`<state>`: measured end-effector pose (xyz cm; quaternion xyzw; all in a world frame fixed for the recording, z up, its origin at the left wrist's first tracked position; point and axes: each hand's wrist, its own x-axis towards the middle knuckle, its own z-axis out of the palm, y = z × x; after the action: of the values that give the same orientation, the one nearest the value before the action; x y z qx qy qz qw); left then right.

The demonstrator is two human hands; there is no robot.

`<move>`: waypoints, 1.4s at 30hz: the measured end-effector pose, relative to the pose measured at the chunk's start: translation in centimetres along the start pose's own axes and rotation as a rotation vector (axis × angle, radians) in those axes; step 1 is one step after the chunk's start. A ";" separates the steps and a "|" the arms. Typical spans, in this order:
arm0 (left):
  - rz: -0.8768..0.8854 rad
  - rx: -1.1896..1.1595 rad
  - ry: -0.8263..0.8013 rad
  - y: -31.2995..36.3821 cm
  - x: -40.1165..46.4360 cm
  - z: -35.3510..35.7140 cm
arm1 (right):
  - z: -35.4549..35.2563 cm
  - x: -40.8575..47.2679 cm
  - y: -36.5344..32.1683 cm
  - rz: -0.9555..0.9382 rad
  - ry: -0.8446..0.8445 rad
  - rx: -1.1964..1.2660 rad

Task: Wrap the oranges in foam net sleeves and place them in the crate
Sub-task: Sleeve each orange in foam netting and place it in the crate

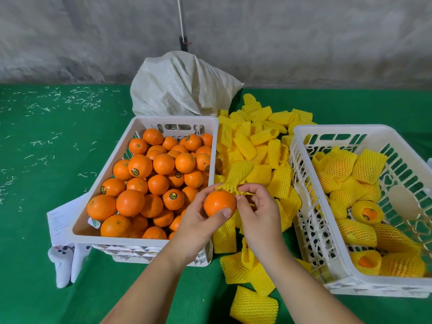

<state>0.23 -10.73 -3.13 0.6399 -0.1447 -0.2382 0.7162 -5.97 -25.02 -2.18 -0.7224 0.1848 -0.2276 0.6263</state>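
Sleeving step: left hand (198, 218) grips bare orange (219, 203) between the crates; right hand (254, 202) pinches foam sleeve (236, 177) mouth at its top. Next, likely: stretch sleeve over fruit, then into right crate (301, 183).

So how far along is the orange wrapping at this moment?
Early on. Done: a handful of wrapped oranges lie in the white plastic crate on the right. In hand: the left hand grips a bare orange while the right hand pinches a yellow foam net sleeve at its top. Left: the other white crate, nearly full of unwrapped oranges.
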 end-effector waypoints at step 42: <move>0.161 0.051 0.189 -0.8 -0.4 0.9 | 0.4 -2.0 0.8 -0.318 0.016 -0.249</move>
<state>-0.71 -11.34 -3.73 0.6636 -0.1334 -0.1149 0.7270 -7.36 -23.71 -3.21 -0.8125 0.1001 -0.3048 0.4867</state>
